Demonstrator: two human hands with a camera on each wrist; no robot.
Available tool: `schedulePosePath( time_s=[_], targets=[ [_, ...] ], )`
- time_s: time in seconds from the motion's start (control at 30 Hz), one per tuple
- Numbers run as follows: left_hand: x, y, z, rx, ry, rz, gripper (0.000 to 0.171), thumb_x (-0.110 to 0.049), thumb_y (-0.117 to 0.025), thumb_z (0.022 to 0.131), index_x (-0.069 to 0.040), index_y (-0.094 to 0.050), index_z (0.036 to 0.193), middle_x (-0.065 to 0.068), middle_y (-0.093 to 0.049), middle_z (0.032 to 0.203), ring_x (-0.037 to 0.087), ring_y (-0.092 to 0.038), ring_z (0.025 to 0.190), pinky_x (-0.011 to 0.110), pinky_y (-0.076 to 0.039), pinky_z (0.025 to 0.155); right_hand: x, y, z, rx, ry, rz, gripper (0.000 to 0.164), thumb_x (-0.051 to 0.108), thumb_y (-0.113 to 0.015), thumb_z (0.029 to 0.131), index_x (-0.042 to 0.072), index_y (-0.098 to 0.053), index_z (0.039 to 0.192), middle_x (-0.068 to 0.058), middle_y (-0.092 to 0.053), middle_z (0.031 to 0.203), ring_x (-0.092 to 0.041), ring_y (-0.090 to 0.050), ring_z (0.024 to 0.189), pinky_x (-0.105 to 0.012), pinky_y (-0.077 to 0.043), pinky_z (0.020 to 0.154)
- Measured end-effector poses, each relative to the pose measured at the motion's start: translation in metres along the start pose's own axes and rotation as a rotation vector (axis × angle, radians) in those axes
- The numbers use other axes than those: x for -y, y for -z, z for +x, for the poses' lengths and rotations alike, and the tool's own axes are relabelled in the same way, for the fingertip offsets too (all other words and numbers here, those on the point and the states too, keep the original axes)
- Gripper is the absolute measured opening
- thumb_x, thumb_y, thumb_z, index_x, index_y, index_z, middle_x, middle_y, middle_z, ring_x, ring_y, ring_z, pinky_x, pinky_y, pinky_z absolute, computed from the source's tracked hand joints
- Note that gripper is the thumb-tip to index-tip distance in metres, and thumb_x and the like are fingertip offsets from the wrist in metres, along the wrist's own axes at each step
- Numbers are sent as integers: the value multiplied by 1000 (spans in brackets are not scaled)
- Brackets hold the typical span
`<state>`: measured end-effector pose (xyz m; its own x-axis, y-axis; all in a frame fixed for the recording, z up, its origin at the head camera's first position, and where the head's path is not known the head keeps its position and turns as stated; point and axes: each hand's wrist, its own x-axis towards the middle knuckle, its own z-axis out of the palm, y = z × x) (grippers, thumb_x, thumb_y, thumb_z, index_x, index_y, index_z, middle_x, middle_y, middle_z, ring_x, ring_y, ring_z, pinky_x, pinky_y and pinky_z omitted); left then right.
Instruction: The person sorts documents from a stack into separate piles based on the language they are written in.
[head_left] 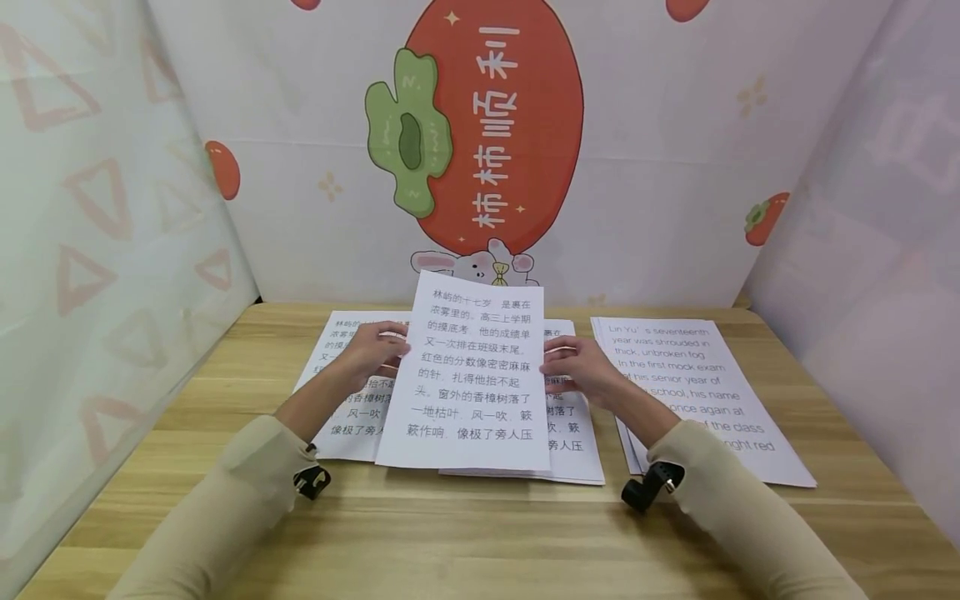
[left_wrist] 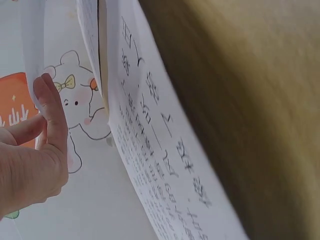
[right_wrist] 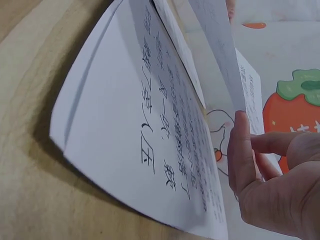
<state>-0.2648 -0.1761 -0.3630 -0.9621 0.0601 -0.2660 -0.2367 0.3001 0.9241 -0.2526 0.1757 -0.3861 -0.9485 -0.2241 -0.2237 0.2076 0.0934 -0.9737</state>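
Note:
A white sheet of paper (head_left: 474,379) printed with large Chinese characters is held up above the table in the head view. My left hand (head_left: 373,354) pinches its left edge between thumb and fingers, and my right hand (head_left: 585,367) pinches the right edge. Beneath it, partly covered, lie a left stack of Chinese-printed paper (head_left: 341,446) and a middle stack (head_left: 573,467). The left wrist view shows the left hand (left_wrist: 37,155) with the sheet's edge at its fingertips. In the right wrist view, the right hand (right_wrist: 277,185) grips the other edge, above the middle stack (right_wrist: 115,120).
To the right lies a stack of English-printed sheets (head_left: 667,333), slightly fanned, partly behind the right forearm. The wooden table (head_left: 450,542) ends at a white backdrop (head_left: 300,225) with a red persimmon drawing. Patterned sheets hang at both sides. Black straps circle both wrists.

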Motion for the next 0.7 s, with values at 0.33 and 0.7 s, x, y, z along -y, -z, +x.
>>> schedulePosePath(
  time_s=[0.33,0.7],
  targets=[
    [9,30,0,-28,-11,-5,44,-2,-53,105,3,-46,148,15,-69,114,14,-70,77,28,-64,73,7,-28,11,35,-26,66,46,-9,-62,97,-3,-51,142,-10,-62,106,-19,-70,88,-35,-65,81],
    [22,62,-6,-130,11,100,46,-9,-51,107,-2,-45,152,19,-64,127,19,-65,94,28,-56,79,13,-62,17,243,-21,201,61,-10,-56,98,-2,-37,156,-22,-55,134,-28,-67,111,-45,-60,97]
  ],
)
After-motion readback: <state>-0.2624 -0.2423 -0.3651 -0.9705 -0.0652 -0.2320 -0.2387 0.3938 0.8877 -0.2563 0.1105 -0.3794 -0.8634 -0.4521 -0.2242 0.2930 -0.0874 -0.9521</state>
